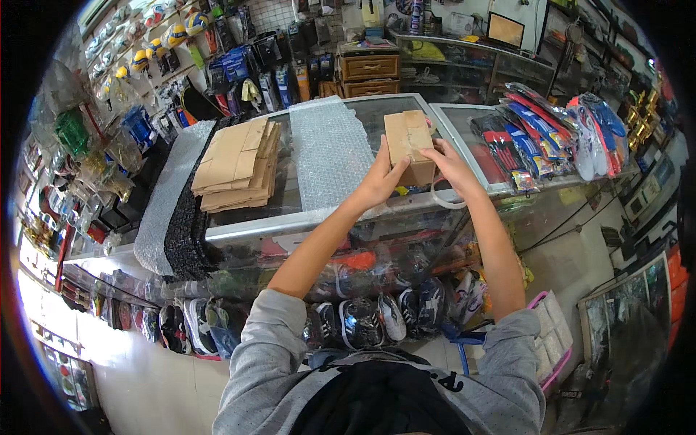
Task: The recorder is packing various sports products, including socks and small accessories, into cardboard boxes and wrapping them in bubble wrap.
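Observation:
A small brown cardboard box (406,130) is between my two hands at the front of the glass counter. My left hand (383,176) grips its near left side, with the thumb on the front. My right hand (450,166) holds the right side, fingers bent over the top edge. A white roll of tape (448,202) lies by my right wrist, partly covered. To the left of the box, a sheet of bubble wrap (330,152) is spread over the glass. Farther left sits a stack of flattened cardboard boxes (234,163).
Black bubble wrap (187,228) and a clear strip (163,190) hang over the counter's front edge. Packaged socks (527,136) and insoles (592,136) lie on the right. Shoes (361,323) line the shelf below. A chair (549,337) stands at the lower right.

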### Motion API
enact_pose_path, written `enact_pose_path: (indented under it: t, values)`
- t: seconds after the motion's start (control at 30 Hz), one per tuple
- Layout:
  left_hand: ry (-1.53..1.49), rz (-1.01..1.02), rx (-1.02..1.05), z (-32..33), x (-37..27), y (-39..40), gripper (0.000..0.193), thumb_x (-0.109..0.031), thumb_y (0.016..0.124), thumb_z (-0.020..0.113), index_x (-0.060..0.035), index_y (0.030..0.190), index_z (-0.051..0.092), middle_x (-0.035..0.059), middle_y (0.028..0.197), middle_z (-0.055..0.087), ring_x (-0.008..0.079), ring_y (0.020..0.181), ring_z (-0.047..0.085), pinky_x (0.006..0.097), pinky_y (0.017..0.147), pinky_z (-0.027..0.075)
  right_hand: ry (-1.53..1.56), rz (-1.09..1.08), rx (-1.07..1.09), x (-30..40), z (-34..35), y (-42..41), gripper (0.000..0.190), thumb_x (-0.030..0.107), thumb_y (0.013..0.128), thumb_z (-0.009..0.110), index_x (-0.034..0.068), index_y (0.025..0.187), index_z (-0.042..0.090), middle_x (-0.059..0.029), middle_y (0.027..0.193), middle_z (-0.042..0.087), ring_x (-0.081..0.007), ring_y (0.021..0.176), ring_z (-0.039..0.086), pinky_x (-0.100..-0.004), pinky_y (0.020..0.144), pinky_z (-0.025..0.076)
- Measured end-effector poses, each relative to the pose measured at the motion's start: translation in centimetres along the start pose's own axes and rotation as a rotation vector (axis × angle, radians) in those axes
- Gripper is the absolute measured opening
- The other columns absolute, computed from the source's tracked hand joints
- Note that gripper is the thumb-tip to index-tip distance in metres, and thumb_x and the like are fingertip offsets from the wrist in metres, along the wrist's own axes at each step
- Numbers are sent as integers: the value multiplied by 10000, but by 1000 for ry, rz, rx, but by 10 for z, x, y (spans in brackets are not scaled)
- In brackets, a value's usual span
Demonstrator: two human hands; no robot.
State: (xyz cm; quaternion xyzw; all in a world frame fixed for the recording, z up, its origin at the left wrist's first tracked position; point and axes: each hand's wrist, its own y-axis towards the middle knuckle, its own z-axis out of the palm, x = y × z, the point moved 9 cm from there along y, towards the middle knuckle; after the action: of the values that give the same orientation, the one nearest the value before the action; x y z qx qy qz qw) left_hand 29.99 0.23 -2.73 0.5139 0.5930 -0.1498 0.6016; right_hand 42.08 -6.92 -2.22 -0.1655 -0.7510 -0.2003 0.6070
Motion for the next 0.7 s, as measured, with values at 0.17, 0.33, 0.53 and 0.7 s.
enact_pose_path:
  t: [0.17, 0.33, 0.53, 0.7]
  values:
    - [161, 149, -77, 6, -23, -17, 795, -257, 959, 483, 85, 1431, -58, 270, 1461, 220, 309, 1358, 246, 351, 1095, 231, -144, 53, -21, -3, -7, 10, 787, 403, 786, 697, 6, 1314, 268, -189, 1211, 468, -258, 1044, 549, -365, 686, 518]
    - [367, 148, -65, -18, -23, -40, 762, -281, 943, 501, 110, 1418, 51, 296, 1448, 222, 366, 1365, 228, 376, 1109, 210, -39, 68, 15, 1, 6, 5, 897, 393, 722, 763, 11, 1327, 222, -197, 1213, 446, -274, 1070, 532, -413, 707, 503]
    - [817, -8, -158, -108, -23, -96, 678, -393, 880, 572, 42, 1348, 345, 218, 1381, 379, 345, 1306, 341, 436, 1081, 261, 91, 36, 126, 23, 4, 2, 831, 286, 733, 765, 30, 1342, 261, -151, 1155, 510, -234, 1060, 548, -401, 802, 481]
    - [1157, -189, -13, -130, 5, -130, 682, -512, 877, 535, -42, 1354, 405, 123, 1410, 395, 307, 1312, 353, 491, 1061, 261, 120, -41, 444, 59, 46, 20, 748, 213, 710, 772, -8, 1308, 381, -114, 1143, 524, -180, 1068, 542, -310, 893, 446]
